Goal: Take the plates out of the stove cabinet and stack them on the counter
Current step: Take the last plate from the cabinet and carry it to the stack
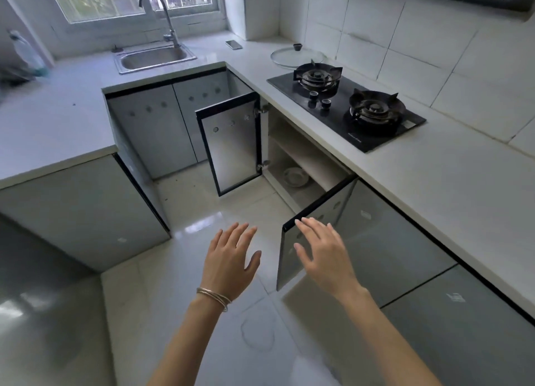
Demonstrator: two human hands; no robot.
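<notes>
Two hands are seen nearest, both held out with fingers straight and spread, nothing gripped in either. The left hand [231, 258] is held over the floor [202, 200], with thin bangles [214, 297] worn at its wrist. The right hand [324, 255] is held in front of the near cabinet door [315, 220], its fingertips at the door's top edge; whether they touch it cannot be told.

Two doors of the stove cabinet [301, 151] are swung open: this near one and a far one [231, 148]. Two levels are seen inside, and the plates [295, 177] are found on the lower one as a pale stack; their number cannot be counted.

Above, on the bench [434, 177], one stove [344, 107] with two burners and two knobs is set. Behind it one glass lid [295, 56] is laid, and one phone [234, 44] beyond. Farthest, one sink [155, 58] with one tap [162, 14] is seen.
</notes>
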